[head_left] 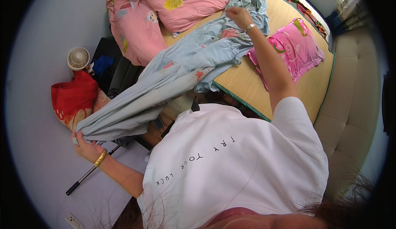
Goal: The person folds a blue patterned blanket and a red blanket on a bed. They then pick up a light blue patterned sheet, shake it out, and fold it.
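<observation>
A light blue bed sheet or cover (173,65) with red flower prints stretches diagonally from the lower left up across the bed. My left hand (88,148), a gold bangle at its wrist, grips the gathered end of this cloth well off to the left, away from the bed. Over the cloth's bunched far part is my right hand (239,16), with a watch or bracelet on the wrist. Its fingers are curled, and I cannot tell whether any fabric is pinched in them. Between the hands the cloth hangs in long folds past the bed's edge.
A woven mat (244,85) with green edging covers the bed. On it lie a pink pillow (298,51) and a pink quilt (191,0). A padded headboard (343,99) stands at right. At left are a fan (78,58), a red blanket (75,94) and a pole (89,171).
</observation>
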### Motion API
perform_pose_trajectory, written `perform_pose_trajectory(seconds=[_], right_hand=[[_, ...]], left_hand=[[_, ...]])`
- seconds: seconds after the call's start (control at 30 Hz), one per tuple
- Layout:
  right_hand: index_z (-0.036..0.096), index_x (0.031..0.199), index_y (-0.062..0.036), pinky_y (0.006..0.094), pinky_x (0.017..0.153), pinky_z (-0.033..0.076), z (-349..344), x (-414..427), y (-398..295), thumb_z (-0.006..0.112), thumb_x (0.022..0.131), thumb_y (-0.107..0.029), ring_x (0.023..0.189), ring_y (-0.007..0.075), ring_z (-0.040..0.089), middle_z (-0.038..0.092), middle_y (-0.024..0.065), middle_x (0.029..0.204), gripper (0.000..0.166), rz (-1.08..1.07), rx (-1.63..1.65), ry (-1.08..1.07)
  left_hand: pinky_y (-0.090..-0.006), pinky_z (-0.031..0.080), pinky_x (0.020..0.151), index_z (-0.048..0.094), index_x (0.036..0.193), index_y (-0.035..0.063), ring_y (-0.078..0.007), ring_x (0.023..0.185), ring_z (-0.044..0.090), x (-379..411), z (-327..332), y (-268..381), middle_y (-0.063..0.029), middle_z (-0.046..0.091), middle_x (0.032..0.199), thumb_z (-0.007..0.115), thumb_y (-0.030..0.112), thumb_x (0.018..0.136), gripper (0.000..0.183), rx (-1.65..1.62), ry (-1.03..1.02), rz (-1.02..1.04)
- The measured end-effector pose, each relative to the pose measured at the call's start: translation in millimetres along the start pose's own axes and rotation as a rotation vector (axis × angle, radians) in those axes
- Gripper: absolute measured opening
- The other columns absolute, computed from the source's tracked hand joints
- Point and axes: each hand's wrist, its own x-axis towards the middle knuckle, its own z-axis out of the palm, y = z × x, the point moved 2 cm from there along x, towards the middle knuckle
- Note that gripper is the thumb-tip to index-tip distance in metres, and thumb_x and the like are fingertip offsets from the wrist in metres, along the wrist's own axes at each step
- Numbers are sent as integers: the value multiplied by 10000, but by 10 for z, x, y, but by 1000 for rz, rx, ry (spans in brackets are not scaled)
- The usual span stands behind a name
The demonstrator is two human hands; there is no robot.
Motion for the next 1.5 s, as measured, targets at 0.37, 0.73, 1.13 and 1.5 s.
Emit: perform_pose_trajectory(seconds=[0.37,0.73,1.13,1.5], right_hand=[[581,1056,50,362,865,441,1138,-1424,1843,683,697,-343,1004,326,565,578,233,1088,542,664,123,-255],[476,1187,58,347,906,419,1845,-1083,1706,710,690,-335,1086,321,530,560,226,1136,676,666,-3,-173],[671,925,-118,349,775,479,1413,-2655,2259,600,700,-244,852,282,618,646,140,912,268,480,-335,-944],[645,869,-102,375,767,470,1703,-2266,1247,670,672,-396,895,286,594,632,122,902,355,344,-148,-656]], left_hand=[[-188,331,445,558,954,68,-91,650,530,-197,149,-251,-45,584,859,543,120,809,155,30,-216,-65],[-171,243,407,535,944,48,-38,496,372,-463,525,-285,-20,546,743,540,77,835,113,-54,-666,-60],[-157,235,411,547,936,57,-19,487,361,-492,707,-482,2,536,712,540,89,846,96,5,-624,-136],[-158,230,419,533,948,57,-19,513,361,-592,1021,-481,4,525,767,519,56,835,114,46,-684,-172]])
